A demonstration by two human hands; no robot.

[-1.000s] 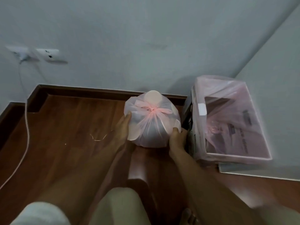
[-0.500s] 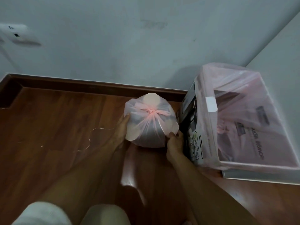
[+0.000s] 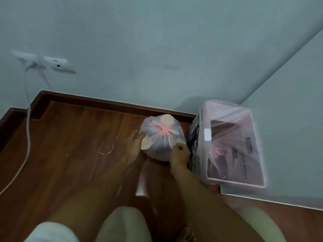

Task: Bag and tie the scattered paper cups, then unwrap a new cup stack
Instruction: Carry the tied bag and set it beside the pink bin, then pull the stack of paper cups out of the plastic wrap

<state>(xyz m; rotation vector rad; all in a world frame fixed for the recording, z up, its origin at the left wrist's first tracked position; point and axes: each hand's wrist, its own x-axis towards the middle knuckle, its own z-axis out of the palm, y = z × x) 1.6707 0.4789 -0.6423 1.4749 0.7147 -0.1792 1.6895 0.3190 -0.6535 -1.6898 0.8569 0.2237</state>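
Observation:
A thin pink plastic bag [image 3: 161,137], knotted at its top and full of paper cups, sits on the wooden floor near the skirting board. Pale cup shapes show through the plastic. My left hand [image 3: 135,143] lies flat against the bag's left side with the fingers stretched out. My right hand [image 3: 180,153] presses on the bag's lower right side with the fingers curled onto the plastic. Both hands hold the bag between them.
A box lined with a pink bag [image 3: 230,144] stands just right of the tied bag, against the wall corner. A thin strip [image 3: 113,145] lies on the floor to the left. A white cable [image 3: 27,135] runs down from a wall socket [image 3: 58,64].
The bag stays between my hands near the box. My right hand has shifted a little higher on the bag's side. The camera has tilted back and to the left.

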